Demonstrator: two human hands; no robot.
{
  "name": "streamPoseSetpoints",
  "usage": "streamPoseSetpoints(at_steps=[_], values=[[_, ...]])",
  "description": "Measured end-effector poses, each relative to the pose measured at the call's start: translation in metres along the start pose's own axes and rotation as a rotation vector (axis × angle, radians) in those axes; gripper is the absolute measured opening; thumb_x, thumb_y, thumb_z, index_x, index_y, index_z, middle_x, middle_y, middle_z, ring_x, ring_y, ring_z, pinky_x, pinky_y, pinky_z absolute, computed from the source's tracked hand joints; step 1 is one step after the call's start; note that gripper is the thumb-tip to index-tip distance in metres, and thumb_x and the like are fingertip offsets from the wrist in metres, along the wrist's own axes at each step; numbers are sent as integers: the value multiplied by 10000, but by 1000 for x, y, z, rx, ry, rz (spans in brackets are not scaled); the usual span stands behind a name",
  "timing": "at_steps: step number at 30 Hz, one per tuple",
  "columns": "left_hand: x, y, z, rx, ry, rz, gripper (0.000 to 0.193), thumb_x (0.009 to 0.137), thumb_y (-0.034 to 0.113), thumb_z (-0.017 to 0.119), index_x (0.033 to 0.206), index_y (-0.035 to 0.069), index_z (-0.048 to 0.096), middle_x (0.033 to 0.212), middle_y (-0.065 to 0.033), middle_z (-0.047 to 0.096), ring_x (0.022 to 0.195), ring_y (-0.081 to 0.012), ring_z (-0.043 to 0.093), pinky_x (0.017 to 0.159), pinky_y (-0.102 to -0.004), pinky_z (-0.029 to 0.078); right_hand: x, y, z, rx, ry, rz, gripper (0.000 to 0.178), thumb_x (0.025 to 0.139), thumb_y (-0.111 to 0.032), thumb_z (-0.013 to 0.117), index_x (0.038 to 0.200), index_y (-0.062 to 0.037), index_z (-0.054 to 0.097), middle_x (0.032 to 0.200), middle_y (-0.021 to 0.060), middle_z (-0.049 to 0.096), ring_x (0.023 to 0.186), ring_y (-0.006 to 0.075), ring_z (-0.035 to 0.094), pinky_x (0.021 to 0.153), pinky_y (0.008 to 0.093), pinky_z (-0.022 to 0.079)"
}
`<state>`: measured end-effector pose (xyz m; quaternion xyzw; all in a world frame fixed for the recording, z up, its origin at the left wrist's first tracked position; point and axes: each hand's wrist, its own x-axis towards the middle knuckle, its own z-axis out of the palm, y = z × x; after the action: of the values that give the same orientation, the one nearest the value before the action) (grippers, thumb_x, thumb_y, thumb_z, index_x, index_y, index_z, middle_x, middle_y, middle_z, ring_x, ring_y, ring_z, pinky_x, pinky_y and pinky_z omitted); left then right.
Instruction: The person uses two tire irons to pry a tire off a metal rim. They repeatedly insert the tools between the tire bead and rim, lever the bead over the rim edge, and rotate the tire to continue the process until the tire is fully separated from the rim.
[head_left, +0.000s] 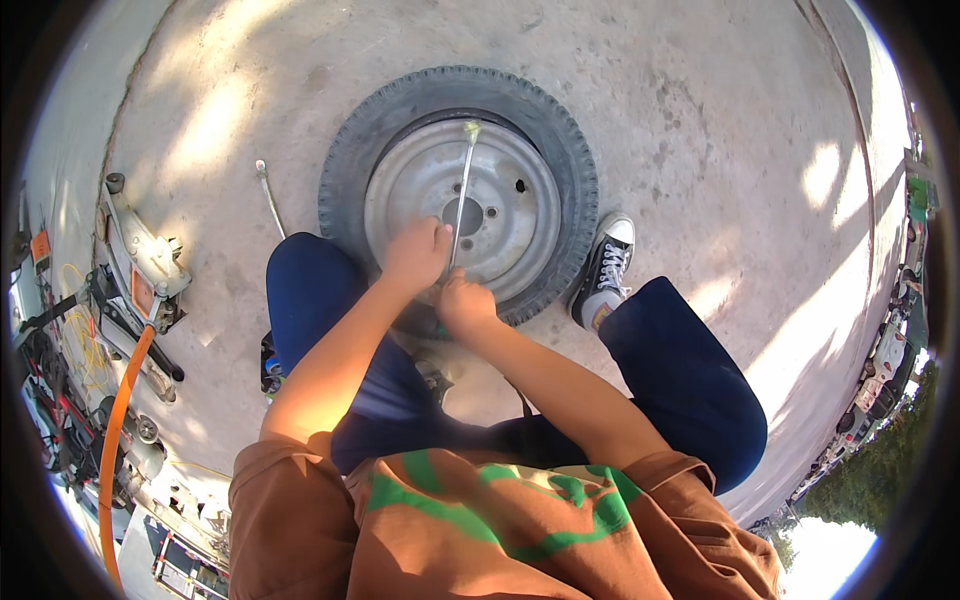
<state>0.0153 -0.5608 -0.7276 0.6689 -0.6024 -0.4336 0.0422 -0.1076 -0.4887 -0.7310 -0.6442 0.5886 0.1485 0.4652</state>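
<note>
A black tyre [350, 150] lies flat on the ground in front of me around a grey steel wheel rim [400, 175]. Across the rim runs a long metal tyre iron [463, 195], its far tip at the rim's far edge by the tyre bead. My right hand [467, 303] is closed around the iron's near end. Just left of the shaft, over the rim, my left hand [418, 256] is curled into a fist; whether it grips anything is hidden from view.
A second metal bar [268, 195] lies on the concrete left of the tyre. Further left stand a floor jack [150, 265], an orange hose [118, 430] and cluttered machinery. My shoe [608, 265] rests close to the tyre's right side.
</note>
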Motion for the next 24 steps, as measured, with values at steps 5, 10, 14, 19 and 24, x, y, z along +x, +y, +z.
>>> streamPoseSetpoints(at_steps=[5,10,14,19,24], values=[[-20,-26,-22,87,70,145,277,1006,290,587,1035,19,635,1033,-209,649,947,-399,648,853,-473,514,43,-18,26,-36,64,-45,455,1029,-357,519,1121,83,592,964,244,736,889,365,757,799,429,597],[-11,-95,-110,63,263,-37,258,989,286,625,1092,52,665,1015,-178,683,926,-335,676,834,-430,523,49,-44,15,16,23,27,471,1079,-357,428,1022,54,648,1018,216,738,944,397,738,857,465,578],[-32,-204,-158,182,67,-302,395,951,384,655,1062,5,642,1071,-235,692,1008,-391,666,871,-471,515,68,-82,-9,95,-160,-52,591,1103,-374,346,842,22,700,801,151,733,769,376,725,841,463,563],[-61,-259,-117,263,17,-534,685,903,580,670,1176,-37,552,1114,-245,700,1063,-417,677,905,-488,523,85,-88,-34,-22,-431,11,706,1112,-425,288,796,40,715,530,115,622,522,262,643,596,418,556],[-68,-258,-51,213,163,-523,545,947,511,635,1091,-1,519,1006,-244,704,969,-445,683,841,-509,532,99,-81,-45,89,-540,107,715,1092,-503,330,850,48,715,621,130,665,507,236,631,514,392,531]])
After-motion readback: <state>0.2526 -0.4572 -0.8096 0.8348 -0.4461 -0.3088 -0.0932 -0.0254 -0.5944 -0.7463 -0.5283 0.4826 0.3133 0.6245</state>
